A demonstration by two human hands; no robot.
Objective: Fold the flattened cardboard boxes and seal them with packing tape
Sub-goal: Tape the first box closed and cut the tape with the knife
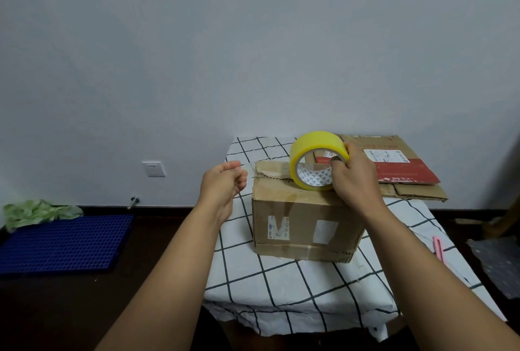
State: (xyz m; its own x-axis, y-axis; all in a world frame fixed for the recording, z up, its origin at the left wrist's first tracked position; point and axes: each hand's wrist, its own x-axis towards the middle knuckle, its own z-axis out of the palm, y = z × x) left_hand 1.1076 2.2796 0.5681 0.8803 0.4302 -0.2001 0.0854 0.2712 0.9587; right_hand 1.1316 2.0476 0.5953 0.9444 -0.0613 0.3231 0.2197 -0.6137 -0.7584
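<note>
A: Soft, even, rather dim light, cool grey cast on the wall.
B: Faint shadows only. Edges bend, wide-angle; the dark floor loses detail, slight overall softness.

We can't read the print on the white labels on the cardboard box, too small. Tape roll and right hand hide part of the box top. Flattened cardboard at the table's far right corner: label text blurred. Pink object at the table's right edge, can't tell what. Both forearms are cut off by the bottom edge. Clear tape strip by the left hand is barely visible.
</note>
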